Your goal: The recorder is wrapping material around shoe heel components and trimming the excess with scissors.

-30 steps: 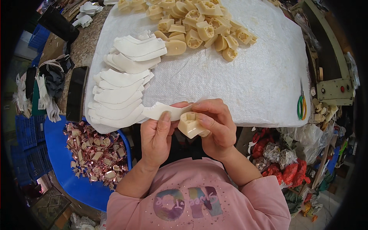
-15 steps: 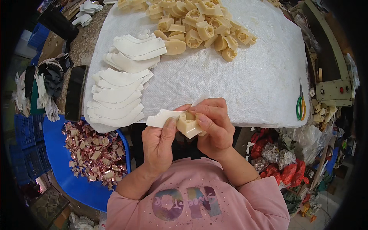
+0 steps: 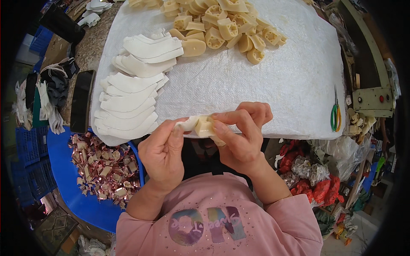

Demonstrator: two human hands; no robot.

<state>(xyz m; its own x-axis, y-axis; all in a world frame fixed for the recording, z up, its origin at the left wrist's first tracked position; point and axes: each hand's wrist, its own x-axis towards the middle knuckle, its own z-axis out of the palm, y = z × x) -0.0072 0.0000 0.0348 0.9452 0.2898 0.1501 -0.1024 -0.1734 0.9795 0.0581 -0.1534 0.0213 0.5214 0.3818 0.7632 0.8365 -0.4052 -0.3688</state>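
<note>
Near the front edge of the work table, my right hand [image 3: 244, 138] grips a beige plastic shoe heel [image 3: 205, 127] between thumb and fingers. My left hand [image 3: 162, 155] pinches the end of a white cover piece [image 3: 189, 123], which reaches across to the heel and lies against it. How far the cover wraps round the heel's far side is hidden. Overlapping rows of white cover pieces [image 3: 128, 104] lie to the left. At the back of the table rises a pile of beige shoe heels [image 3: 215, 37].
A white woven sheet [image 3: 256, 91] covers the table. Scissors [image 3: 335, 116] lie at its right edge, a black phone [image 3: 83, 101] beyond its left. Below left, a blue container [image 3: 87, 209] holds shiny pink pieces [image 3: 106, 166]. Red and clear plastic bags [image 3: 320, 187] sit low on the right.
The heel has tilted and moved slightly up. My left hand has shifted left and pulls the white cover piece's end, which now looks folded or curled at the fingers.
</note>
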